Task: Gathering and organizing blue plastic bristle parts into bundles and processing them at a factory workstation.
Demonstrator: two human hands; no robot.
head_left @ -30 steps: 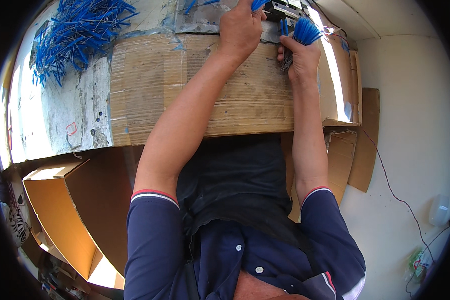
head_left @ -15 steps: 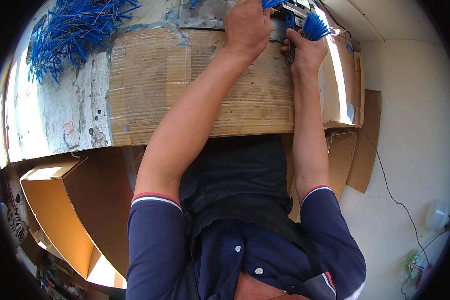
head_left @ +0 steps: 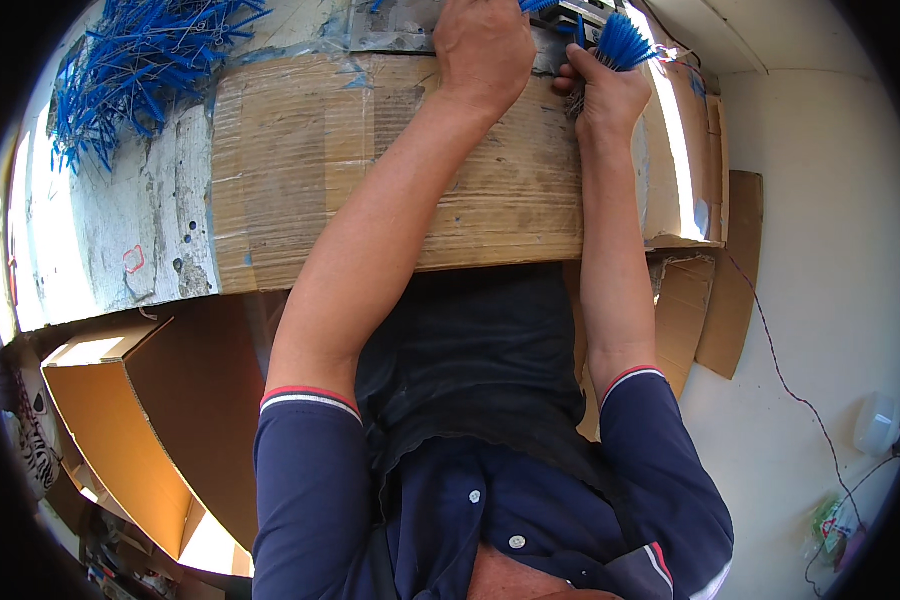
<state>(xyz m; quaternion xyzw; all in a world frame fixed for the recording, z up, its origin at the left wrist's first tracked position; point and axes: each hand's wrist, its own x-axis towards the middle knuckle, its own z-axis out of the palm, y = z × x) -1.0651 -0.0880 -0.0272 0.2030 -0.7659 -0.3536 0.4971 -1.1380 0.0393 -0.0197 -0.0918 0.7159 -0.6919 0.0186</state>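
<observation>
At the far edge of the view, my left hand (head_left: 485,50) is closed. Blue bristles of a small wire brush (head_left: 539,5) stick out past its fingers on the right; the fingertips are partly cut off by the frame's upper edge. My right hand (head_left: 608,88) is wrapped round a bundle of blue wire brushes (head_left: 625,43), bristle ends fanning up and right, thin wire stems hanging below the fingers. Just left of its thumb, a single blue brush stands upright. Between and beyond both hands sits a dark metal device (head_left: 580,12), mostly out of frame.
A big loose heap of blue wire brushes (head_left: 140,75) lies at the far left of the worktop. Cardboard (head_left: 300,170) covers the worktop's middle. A cardboard box (head_left: 120,420) stands below left. At right, a thin cord (head_left: 782,370) hangs along the white wall (head_left: 820,250).
The view has shifted slightly, so worktop and heap sit a little further left and higher. Both hands keep their grips, close to the metal device.
</observation>
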